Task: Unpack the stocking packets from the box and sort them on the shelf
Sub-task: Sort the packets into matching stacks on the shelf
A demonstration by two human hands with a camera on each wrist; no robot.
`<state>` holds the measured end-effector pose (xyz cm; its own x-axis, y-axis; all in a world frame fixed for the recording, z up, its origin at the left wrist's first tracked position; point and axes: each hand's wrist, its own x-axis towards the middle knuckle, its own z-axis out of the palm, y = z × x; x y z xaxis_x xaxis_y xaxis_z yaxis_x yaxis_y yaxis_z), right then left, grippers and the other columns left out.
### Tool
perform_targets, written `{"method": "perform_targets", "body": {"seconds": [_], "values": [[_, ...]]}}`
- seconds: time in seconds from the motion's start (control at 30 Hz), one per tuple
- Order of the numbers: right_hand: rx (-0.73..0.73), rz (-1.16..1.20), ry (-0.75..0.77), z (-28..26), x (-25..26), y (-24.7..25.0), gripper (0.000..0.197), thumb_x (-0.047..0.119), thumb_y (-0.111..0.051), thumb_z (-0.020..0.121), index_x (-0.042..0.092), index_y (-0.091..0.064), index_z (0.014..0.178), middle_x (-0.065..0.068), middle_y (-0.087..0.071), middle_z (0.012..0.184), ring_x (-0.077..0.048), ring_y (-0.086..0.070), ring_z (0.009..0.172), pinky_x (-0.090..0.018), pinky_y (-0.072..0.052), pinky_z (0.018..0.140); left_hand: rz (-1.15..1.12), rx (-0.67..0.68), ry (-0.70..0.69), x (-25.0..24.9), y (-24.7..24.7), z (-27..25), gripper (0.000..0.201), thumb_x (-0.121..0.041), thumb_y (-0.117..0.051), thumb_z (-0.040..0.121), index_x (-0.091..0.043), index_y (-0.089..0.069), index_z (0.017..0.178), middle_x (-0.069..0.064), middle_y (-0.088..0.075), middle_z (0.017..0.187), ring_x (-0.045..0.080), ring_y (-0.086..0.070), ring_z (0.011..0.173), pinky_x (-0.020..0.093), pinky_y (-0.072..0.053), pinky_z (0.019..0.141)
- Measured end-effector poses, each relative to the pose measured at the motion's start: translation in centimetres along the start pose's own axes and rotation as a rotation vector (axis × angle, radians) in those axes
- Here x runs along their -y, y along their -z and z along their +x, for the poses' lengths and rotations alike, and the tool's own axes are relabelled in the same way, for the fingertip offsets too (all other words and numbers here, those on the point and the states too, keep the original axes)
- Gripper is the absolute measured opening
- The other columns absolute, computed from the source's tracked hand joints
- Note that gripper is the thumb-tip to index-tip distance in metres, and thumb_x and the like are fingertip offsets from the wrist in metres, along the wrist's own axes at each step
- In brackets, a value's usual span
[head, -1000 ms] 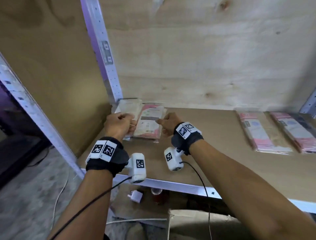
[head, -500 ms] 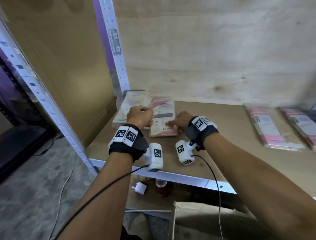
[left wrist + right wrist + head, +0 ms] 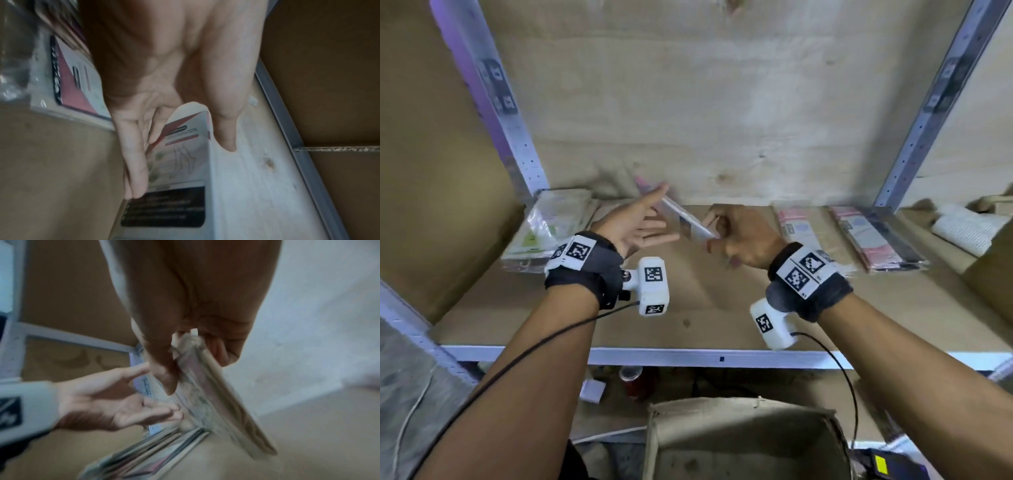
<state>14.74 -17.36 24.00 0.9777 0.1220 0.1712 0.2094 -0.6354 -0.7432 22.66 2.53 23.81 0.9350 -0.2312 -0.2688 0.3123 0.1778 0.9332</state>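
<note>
- We see our right hand (image 3: 739, 236) pinching one end of a flat stocking packet (image 3: 681, 217), raised edge-on above the shelf (image 3: 688, 329).
- The packet (image 3: 180, 162) is clear plastic over a white and red card with a black label.
- Our left hand (image 3: 635, 228) is spread, fingers straight beside the packet.
- More packets (image 3: 544, 229) lie stacked at the shelf's left corner.

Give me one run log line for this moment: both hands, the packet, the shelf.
right hand: pinches stocking packet, lifted and tilted | left hand: open beside packet | shelf: packet stacks at left and right
</note>
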Motion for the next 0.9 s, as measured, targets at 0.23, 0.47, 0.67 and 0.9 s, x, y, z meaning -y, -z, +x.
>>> {"method": "perform_targets", "body": {"seconds": [0.23, 0.47, 0.67, 0.9], "values": [[0.01, -0.169, -0.032, -3.7, -4.5, 3.6, 0.049, 0.055, -0.08, 0.069, 0.037, -0.063, 0.111, 0.002, -0.043, 0.12, -0.01, -0.037, 0.119, -0.025, -0.034, 0.099, -0.023, 0.068, -0.021, 1.5, -3.3, 1.2, 0.035, -0.005, -0.065, 0.092, 0.004, -0.058, 0.124, 0.024, -0.068, 0.119, 0.026, -0.071, 0.101, 0.031, -0.063, 0.071], [-0.127, 0.462, -0.308, -5.2, -11.3, 6.4, 0.045, 0.042, -0.075, 0.082, 0.02, -0.06, 0.118, -0.006, -0.07, 0.113, -0.021, -0.068, 0.102, -0.035, -0.054, 0.087, -0.128, 0.19, 0.007, 3.7, -7.2, 1.4, 0.013, -0.002, -0.06, 0.093, 0.002, -0.063, 0.105, 0.016, -0.077, 0.092, 0.021, -0.076, 0.084, 0.027, -0.061, 0.066], [-0.034, 0.669, -0.309, -5.9, -14.0, 9.0, 0.039, 0.019, -0.076, 0.081, 0.007, -0.063, 0.116, -0.017, -0.074, 0.098, -0.025, -0.07, 0.087, -0.032, -0.054, 0.072, -0.133, 0.097, -0.032, 4.7, -8.8, 2.3, 0.015, -0.01, -0.064, 0.093, -0.004, -0.064, 0.107, 0.012, -0.076, 0.095, 0.019, -0.073, 0.09, 0.028, -0.061, 0.073], [-0.21, 0.516, -0.377, -7.3, -17.0, 11.0, 0.045, 0.024, -0.089, 0.066, 0.024, -0.071, 0.108, -0.001, -0.073, 0.111, -0.019, -0.065, 0.109, -0.034, -0.048, 0.101, 0.127, -0.022, -0.233, 5.7, -9.4, 3.2, 0.017, -0.028, -0.066, 0.093, -0.014, -0.075, 0.098, 0.002, -0.075, 0.086, 0.014, -0.065, 0.069, 0.026, -0.054, 0.063]]}}
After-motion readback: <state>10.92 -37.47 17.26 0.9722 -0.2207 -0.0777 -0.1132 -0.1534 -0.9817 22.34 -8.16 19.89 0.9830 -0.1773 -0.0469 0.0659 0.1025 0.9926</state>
